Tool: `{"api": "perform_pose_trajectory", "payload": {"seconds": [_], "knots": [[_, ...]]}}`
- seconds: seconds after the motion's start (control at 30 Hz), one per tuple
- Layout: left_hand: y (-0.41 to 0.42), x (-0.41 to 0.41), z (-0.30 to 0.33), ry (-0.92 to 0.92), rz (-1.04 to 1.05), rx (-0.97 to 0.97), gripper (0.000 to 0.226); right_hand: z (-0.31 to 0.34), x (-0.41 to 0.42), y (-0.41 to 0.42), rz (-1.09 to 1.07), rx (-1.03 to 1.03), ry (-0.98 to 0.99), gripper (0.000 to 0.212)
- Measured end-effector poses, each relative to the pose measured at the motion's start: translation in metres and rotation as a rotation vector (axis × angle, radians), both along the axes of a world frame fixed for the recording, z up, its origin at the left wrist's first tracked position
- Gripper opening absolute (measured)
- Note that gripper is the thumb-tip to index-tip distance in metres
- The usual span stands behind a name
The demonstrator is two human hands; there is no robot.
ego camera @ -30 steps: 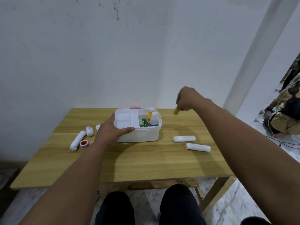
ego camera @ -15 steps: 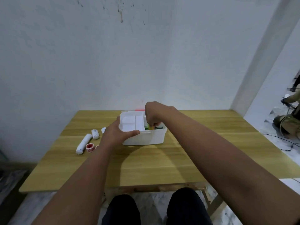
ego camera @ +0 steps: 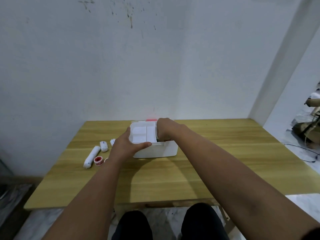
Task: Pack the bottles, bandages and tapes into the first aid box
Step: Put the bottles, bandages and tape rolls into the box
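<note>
At mid-surface, the first aid box (ego camera: 155, 149) sat steadied by my left hand (ego camera: 125, 147) gripping its near-left corner; my right hand (ego camera: 164, 129) reached inside, its grip hidden. Best practice, I judged: seat the item upright before letting go.

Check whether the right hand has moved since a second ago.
Yes. The right hand was raised beyond the right end of the first aid box; now it reaches down into the box's right compartment. The left hand grips the box's left end.
</note>
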State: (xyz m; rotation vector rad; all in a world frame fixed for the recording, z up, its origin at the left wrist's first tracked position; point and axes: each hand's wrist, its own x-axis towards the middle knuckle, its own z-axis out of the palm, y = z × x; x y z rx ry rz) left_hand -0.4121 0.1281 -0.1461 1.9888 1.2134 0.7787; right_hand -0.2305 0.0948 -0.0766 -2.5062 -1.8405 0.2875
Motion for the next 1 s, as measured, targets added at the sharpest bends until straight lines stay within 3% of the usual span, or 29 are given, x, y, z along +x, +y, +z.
{"api": "perform_pose_trajectory", "payload": {"seconds": [0.23, 0.33, 0.43, 0.53, 0.63, 0.8, 1.0], "knots": [[0.004, 0.002, -0.003, 0.027, 0.009, -0.009, 0.107, 0.030, 0.029, -0.022, -0.014, 0.265, 0.169, 0.013], [0.005, 0.003, -0.005, 0.021, 0.008, -0.020, 0.105, 0.038, 0.054, -0.049, -0.061, 0.372, 0.099, 0.016], [0.004, 0.004, -0.006, 0.008, 0.018, -0.020, 0.105, 0.031, 0.082, -0.081, -0.187, 0.236, 0.016, 0.011], [0.007, 0.004, -0.008, -0.019, 0.013, -0.028, 0.109, 0.023, 0.103, -0.115, -0.275, -0.119, -0.051, 0.006], [0.009, 0.003, -0.010, -0.014, 0.010, -0.034, 0.110, 0.002, 0.118, -0.137, -0.289, -0.361, -0.165, 0.030], [0.012, 0.001, -0.010, 0.016, 0.017, -0.053, 0.127, -0.034, 0.128, -0.144, -0.229, -0.299, -0.131, 0.037], [0.012, 0.000, -0.011, 0.022, 0.002, -0.039, 0.128, -0.042, 0.121, -0.128, -0.100, -0.152, -0.080, 0.024]]}}
